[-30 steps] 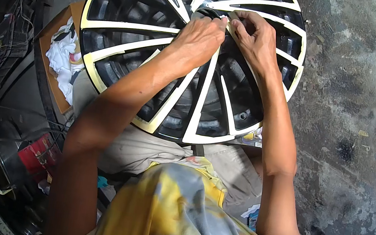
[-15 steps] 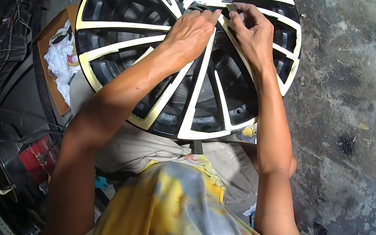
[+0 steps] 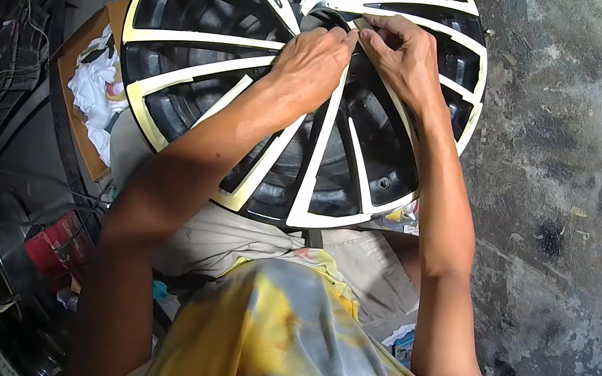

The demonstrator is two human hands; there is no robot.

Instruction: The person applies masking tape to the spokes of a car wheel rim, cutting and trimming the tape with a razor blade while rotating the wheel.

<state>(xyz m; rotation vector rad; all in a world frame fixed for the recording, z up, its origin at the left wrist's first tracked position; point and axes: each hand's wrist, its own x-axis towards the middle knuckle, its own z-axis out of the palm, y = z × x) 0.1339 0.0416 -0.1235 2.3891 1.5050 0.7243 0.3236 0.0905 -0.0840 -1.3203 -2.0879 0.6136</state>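
A black multi-spoke wheel rim (image 3: 250, 208) lies face up before me, above my lap. Strips of pale yellow masking tape (image 3: 306, 203) cover its spoke faces and parts of its outer edge. My left hand (image 3: 313, 62) rests by the hub, fingers bent and pressed together at the inner end of a taped spoke; what they pinch is hidden. Just right of it, my right hand (image 3: 410, 57) is closed in a pinch, thumb and forefinger close to the left fingertips. Whatever lies between the right fingers is too small to make out. The hub hole (image 3: 321, 20) shows partly behind the left hand.
On the left stands a cardboard box (image 3: 93, 165) with crumpled white paper (image 3: 95, 92) in it. A red object (image 3: 59, 248) and cables lie nearer me on that side. Worn concrete floor (image 3: 559, 150) with small tape scraps (image 3: 578, 211) stretches to the right.
My right hand has come down and slightly nearer the left fingertips; the small thin piece visible in its pinch before is now hidden. The rim and left hand have shifted slightly right in view.
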